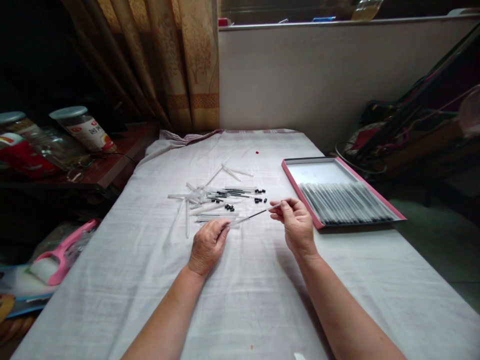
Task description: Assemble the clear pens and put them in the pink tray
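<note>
My left hand (209,245) is closed on one end of a clear pen barrel (241,220). A pen refill (258,213) with a dark ink section lies in line with the barrel, its left end at or inside the barrel's mouth. The refill's pale right end is pinched between the thumb and fingers of my right hand (298,225). Just beyond my hands lie loose clear barrels (187,220), a bunch of dark refills (240,193) and several small black plugs (229,207). Both fingertip grips are partly hidden.
A shallow pink-edged box (298,192) on the right holds a row of pens (348,202). A small red piece (257,152) lies farther back on the white tablecloth (240,295). Jars (84,130) stand on a side table at left, above a pink-handled object (62,255).
</note>
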